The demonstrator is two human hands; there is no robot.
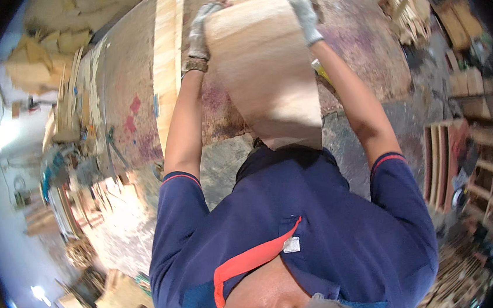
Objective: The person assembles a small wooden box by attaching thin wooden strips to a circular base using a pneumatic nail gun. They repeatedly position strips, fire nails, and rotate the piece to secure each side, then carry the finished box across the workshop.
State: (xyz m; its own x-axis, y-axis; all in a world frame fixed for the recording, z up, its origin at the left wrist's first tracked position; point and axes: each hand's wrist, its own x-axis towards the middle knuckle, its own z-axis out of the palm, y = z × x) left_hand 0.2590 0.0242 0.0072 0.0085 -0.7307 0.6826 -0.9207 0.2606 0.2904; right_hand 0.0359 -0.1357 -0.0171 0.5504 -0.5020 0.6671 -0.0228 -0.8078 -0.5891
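Note:
A wide, pale plywood sheet (263, 64) is in both of my hands, its near end close to my waist and its far part over the worktable. My left hand (200, 32), in a grey work glove, is closed on the sheet's left edge near the far end. At the opposite edge my right hand (303, 17), gloved too, grips the sheet, with its fingers partly hidden. Left of my left forearm lies a long, narrow wooden board (166, 53) on the stained worktable (125, 79). Something yellow (322, 72) shows beside the sheet, under my right forearm.
Thin wood pieces (404, 16) are stacked at the far right. Curved wooden parts (440, 165) stand to the right, by wooden shelving (488, 181). Yellowish sheets (52, 58) are heaped at the far left. Tools and wood scraps (110, 201) clutter the left side.

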